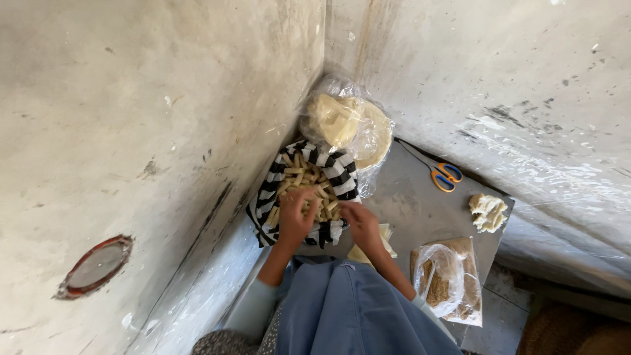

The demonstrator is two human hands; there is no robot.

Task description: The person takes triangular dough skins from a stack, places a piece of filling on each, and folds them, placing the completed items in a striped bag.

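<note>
Rough concrete walls meet in a corner, pretty scuffed and stained, and a grey work surface (420,210) is wedged into that corner.

Both hands are down in a pile of pale dough strips (307,187) lying on a black-and-white striped cloth (269,197). Left hand (296,213) sits on the strips with the fingers curled down into them, looks like it's pinching or gathering a few, though I can't tell exactly how many it has hold of. Right hand (360,223) is at the near right edge of the pile, fingers bent and touching the strips and the cloth edge; whether it's actually gripping anything I can't tell from this angle. The two hands are close together, nearly touching.

Just beside the right hand, a few flat pale dough pieces (384,235) stick out on the surface. Behind the striped cloth, pushed into the corner, there's a clear plastic bag (345,121) with round pale dough sheets inside. Further right, orange-handled scissors (445,176) lie near the wall, and a lump of scrap dough (488,212) sits near the surface's right edge. Closer to the person, another plastic bag with brownish pieces (447,279) lies flat. Blue clothing (355,312) fills the bottom of the view, and on the left wall there's a round red-rimmed opening (95,266).
</note>
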